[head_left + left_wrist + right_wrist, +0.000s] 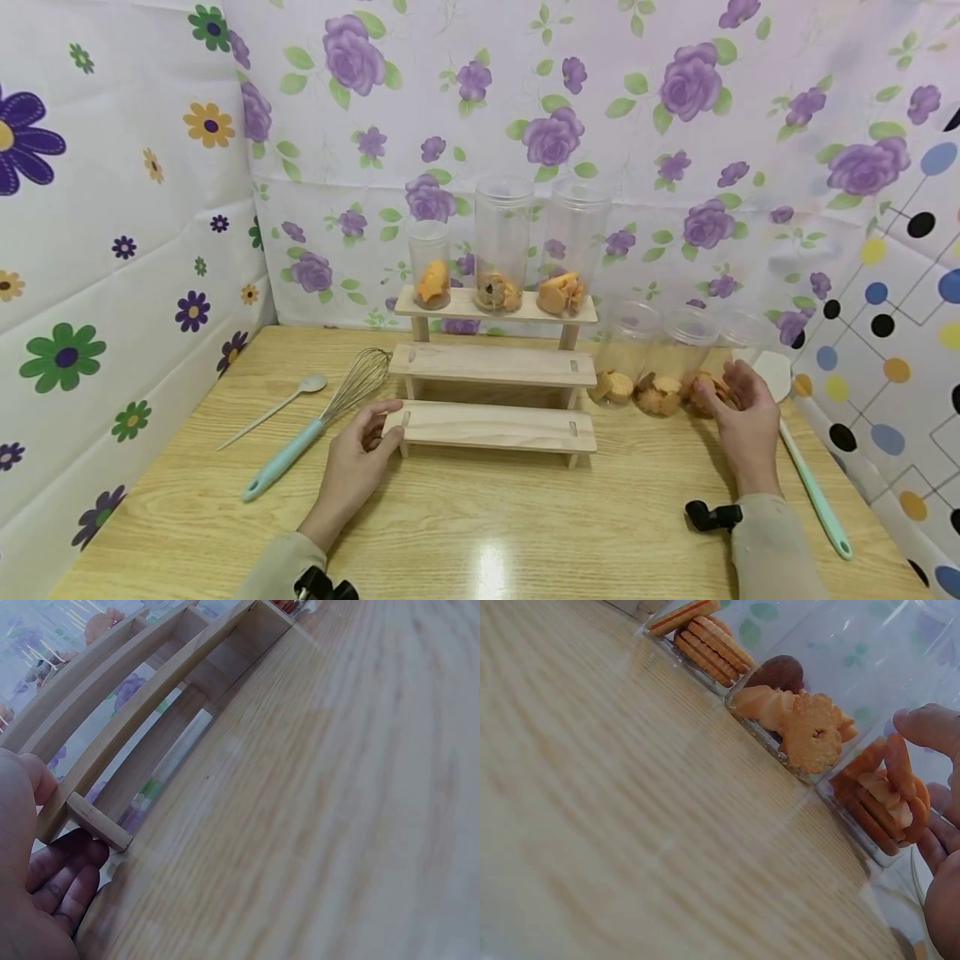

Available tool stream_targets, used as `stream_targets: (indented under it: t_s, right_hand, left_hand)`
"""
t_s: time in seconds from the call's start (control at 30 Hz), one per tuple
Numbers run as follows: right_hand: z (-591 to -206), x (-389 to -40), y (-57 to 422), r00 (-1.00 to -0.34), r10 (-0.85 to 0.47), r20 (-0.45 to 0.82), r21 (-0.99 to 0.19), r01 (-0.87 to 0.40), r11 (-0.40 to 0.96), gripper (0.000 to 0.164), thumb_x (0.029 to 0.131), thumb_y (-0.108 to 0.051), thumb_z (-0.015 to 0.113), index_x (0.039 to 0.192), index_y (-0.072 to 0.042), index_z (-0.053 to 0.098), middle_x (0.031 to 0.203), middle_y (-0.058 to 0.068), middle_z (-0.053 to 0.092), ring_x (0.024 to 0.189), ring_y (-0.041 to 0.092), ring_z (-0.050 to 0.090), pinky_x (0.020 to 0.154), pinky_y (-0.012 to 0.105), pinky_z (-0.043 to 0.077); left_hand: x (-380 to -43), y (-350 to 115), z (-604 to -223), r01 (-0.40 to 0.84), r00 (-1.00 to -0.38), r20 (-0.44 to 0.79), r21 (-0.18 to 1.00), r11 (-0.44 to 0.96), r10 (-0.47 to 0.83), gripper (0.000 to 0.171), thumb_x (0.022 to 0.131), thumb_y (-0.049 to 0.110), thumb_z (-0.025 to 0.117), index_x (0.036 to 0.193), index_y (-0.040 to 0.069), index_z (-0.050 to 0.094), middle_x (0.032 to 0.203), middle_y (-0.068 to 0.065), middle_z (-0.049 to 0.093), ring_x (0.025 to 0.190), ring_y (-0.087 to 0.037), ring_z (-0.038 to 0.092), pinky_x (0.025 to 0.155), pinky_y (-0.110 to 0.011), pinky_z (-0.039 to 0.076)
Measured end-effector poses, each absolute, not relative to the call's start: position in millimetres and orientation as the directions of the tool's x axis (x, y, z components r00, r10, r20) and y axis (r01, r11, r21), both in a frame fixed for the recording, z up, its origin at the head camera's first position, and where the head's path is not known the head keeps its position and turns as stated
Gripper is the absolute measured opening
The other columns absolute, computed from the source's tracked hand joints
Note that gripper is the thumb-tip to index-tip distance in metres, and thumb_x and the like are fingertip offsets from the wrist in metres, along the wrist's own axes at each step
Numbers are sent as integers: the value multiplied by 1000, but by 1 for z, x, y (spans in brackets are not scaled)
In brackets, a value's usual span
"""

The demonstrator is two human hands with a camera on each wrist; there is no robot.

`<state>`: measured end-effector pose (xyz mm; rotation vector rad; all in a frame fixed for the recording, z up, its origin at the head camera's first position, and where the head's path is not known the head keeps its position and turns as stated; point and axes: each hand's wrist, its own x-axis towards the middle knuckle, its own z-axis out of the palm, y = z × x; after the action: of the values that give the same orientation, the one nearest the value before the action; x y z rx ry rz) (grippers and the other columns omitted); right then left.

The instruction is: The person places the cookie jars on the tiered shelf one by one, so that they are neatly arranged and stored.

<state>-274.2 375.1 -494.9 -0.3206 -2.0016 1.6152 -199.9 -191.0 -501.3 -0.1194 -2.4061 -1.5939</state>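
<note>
A three-step wooden rack stands mid-table. My left hand grips the left end of its lowest board, the thumb at the front edge; in the left wrist view the fingers curl beside the short leg. At the right, my right hand holds a clear jar of cookies low down. The right wrist view has its thumb on one side of the jar and fingers on the other. Left of it stand two more cookie jars, one middle and one left.
Three clear jars with cookies line the top board: a short one, a tall one and another tall one. A whisk and a thin spoon lie left; a spatula lies right. Patterned cloth walls border the table.
</note>
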Motion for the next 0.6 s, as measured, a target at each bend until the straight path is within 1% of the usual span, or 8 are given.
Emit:
stream_targets:
  t_s: [0.17, 0.33, 0.4, 0.5, 0.6]
  right_hand:
    - [-495, -273, 375, -816, 510, 273, -952, -152, 266, 74, 98, -11, 88, 164, -12, 55, 160, 10, 61, 141, 18, 59, 108, 12, 48]
    - [-490, -271, 374, -803, 527, 278, -953, -161, 256, 70, 97, -11, 89, 160, -12, 59, 153, 6, 65, 138, 17, 60, 106, 12, 49]
    - [-487, -270, 374, -799, 536, 274, -955, -162, 247, 69, 96, -12, 90, 158, -13, 60, 149, 4, 67, 138, 18, 60, 107, 12, 49]
    - [-479, -268, 375, -798, 550, 246, -967, -164, 193, 68, 96, -11, 90, 157, -15, 61, 143, -3, 67, 139, 18, 58, 110, 13, 47]
    - [-468, -264, 375, -790, 560, 247, -966, -156, 206, 68, 97, -15, 89, 159, -16, 60, 141, -9, 66, 140, 17, 57, 113, 15, 45]
  left_hand:
    - [-200, -191, -502, 215, -962, 263, 889, 405, -68, 34, 110, 21, 74, 144, 24, 73, 144, -6, 74, 131, -23, 69, 98, -22, 55]
    - [-201, -191, -502, 214, -962, 263, 889, 405, -70, 34, 109, 20, 75, 143, 23, 73, 142, -7, 75, 129, -22, 69, 96, -22, 56]
    - [-200, -191, -501, 214, -962, 263, 889, 404, -70, 34, 109, 20, 75, 143, 23, 73, 142, -7, 75, 128, -22, 69, 96, -22, 56]
    - [-200, -191, -501, 213, -963, 262, 889, 404, -69, 34, 109, 19, 74, 144, 23, 72, 142, -7, 75, 128, -23, 69, 96, -22, 56]
    - [-200, -192, -501, 211, -963, 259, 890, 404, -67, 35, 109, 19, 75, 144, 24, 72, 143, -7, 75, 130, -23, 69, 96, -22, 56]
